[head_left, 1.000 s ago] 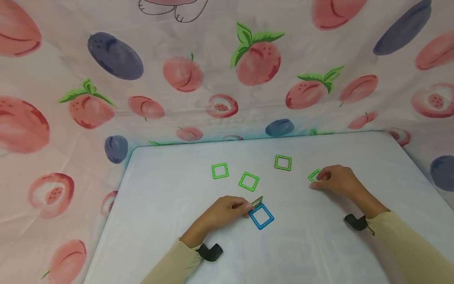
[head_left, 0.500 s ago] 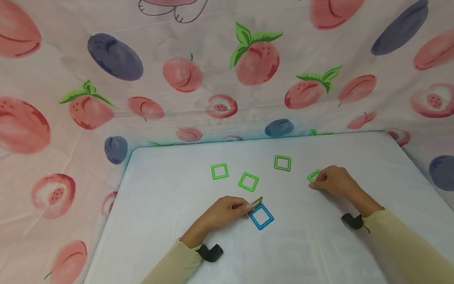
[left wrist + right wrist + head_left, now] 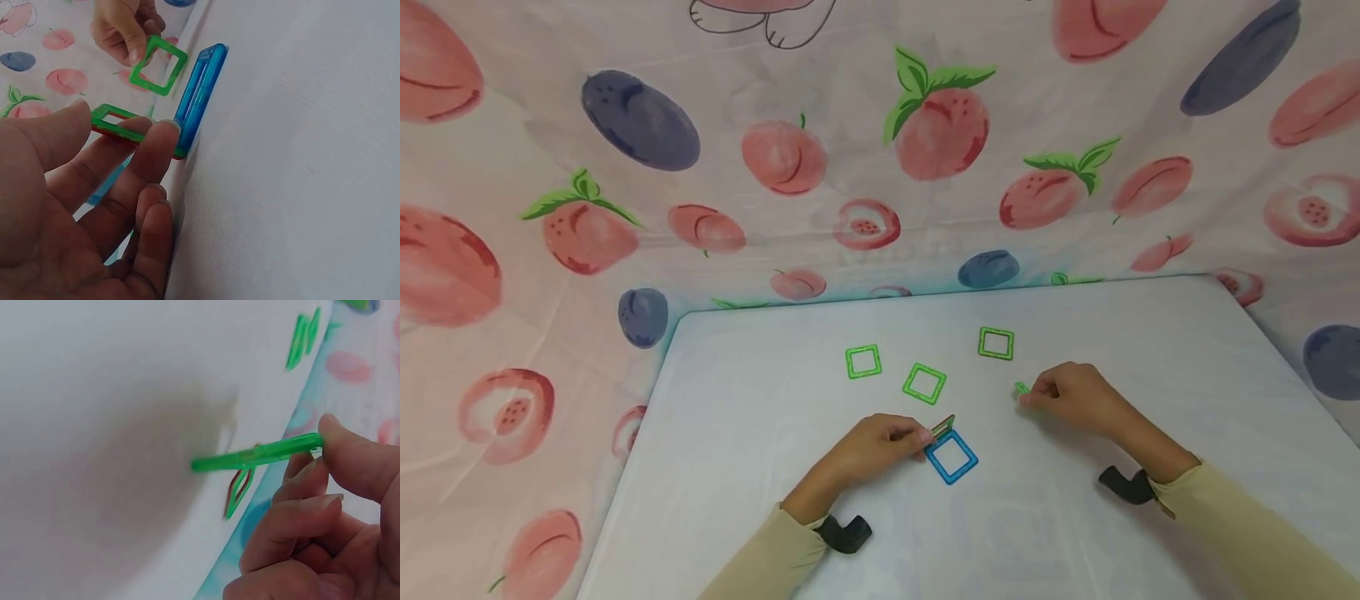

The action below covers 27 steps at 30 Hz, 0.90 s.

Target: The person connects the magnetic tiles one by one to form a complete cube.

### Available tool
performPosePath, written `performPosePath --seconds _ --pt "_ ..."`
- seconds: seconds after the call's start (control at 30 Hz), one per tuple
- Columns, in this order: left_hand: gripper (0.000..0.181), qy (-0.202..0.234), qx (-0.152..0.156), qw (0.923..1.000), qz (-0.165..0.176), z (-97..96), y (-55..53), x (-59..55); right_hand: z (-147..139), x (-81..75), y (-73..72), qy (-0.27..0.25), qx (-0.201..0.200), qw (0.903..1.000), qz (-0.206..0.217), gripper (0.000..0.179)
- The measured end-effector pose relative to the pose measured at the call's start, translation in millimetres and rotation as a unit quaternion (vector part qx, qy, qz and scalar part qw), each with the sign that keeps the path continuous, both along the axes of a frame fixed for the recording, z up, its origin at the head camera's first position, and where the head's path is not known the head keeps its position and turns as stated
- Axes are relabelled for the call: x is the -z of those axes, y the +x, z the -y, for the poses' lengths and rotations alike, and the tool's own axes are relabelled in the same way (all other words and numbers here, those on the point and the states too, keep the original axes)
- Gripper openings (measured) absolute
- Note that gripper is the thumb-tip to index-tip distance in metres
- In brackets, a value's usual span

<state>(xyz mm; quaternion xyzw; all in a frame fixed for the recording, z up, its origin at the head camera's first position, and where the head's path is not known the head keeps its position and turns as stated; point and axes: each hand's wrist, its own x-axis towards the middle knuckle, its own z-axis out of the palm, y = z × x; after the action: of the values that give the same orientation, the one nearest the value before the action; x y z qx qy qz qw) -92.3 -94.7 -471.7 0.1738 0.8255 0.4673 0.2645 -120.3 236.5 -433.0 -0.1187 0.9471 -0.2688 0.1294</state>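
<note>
At the middle of the table in the head view, a blue square magnetic tile (image 3: 937, 467) lies flat. My left hand (image 3: 876, 447) pinches a green-and-red square magnetic tile (image 3: 125, 133), which stands up along one edge of the blue tile; the left wrist view shows them touching at that edge. To the right, my right hand (image 3: 1078, 402) holds a green square magnetic tile (image 3: 269, 452) between thumb and fingers, raised off the table. Fingers hide much of this tile in the head view, but its open frame shows in the left wrist view.
Behind the hands, three more green square tiles lie flat: a left one (image 3: 849, 363), a middle one (image 3: 913, 382) and a far right one (image 3: 996, 357). The white table (image 3: 760, 375) meets a fruit-printed cloth (image 3: 700, 108) at its back edge.
My right hand has lifted the green tile from the table and carried it left, toward the blue tile. My left hand and the tiles by it stay put.
</note>
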Motion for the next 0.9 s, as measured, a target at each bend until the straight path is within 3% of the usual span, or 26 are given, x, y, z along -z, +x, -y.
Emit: performPosePath --seconds 0.3,0.63,0.9 --pt "0.029 0.004 -0.003 1.0000 0.006 -0.3 -0.7 0.9 33 -5.3 6.7 -0.024 -0.001 0.9995 0.021 0.024" --pt "0.030 0.005 0.003 1.0000 0.006 0.0 -1.5 0.6 69 0.2 15.2 -0.047 -0.041 0.9979 0.018 0.022" --pt "0.030 0.006 0.005 0.9999 0.008 0.3 -1.9 1.0 78 -1.3 21.6 -0.064 -0.053 0.9957 0.041 0.020"
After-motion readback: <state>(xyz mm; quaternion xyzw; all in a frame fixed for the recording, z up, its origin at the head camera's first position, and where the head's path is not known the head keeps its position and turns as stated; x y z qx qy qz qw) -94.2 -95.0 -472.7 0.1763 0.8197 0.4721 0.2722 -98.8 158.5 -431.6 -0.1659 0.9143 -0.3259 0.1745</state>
